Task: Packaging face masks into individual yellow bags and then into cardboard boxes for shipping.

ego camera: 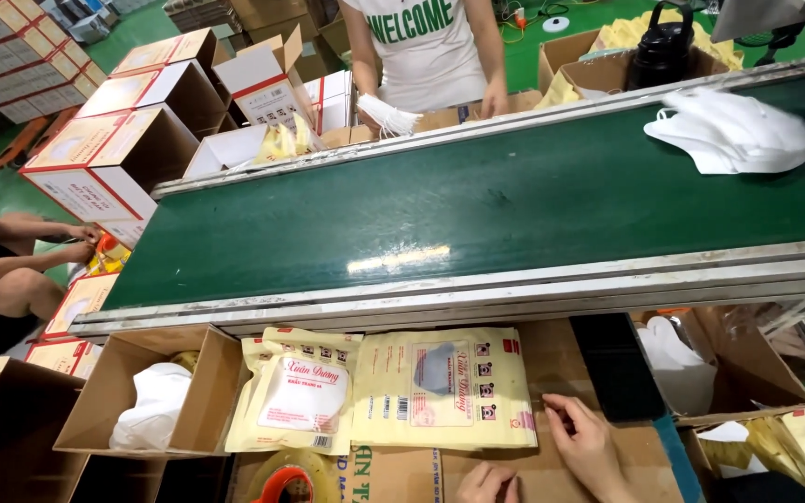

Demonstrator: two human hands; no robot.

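Your right hand (587, 440): fingers loosely curled, holding nothing, touching the yellow pouch (442, 388) at its 4 o'clock corner. Your left hand (486, 485): at 6 o'clock, partly cropped, grip impossible to judge. Pouch lies flat on the cardboard table (552, 475).

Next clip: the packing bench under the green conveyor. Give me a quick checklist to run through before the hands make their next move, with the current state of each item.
1. Right hand at the pouch: ok, its fingertips are at the right edge of the flat yellow pouch.
2. Left hand free: cannot tell, only its knuckles show at the bottom edge.
3. Pouch lying flat: ok, it lies flat on the cardboard, beside a filled pouch.
4. White masks within reach: ok, a pile sits in the open box at the left.
5. Belt supply: ok, a stack of white masks lies at its far right.
6. Tape roll at hand: ok, near the bottom edge.
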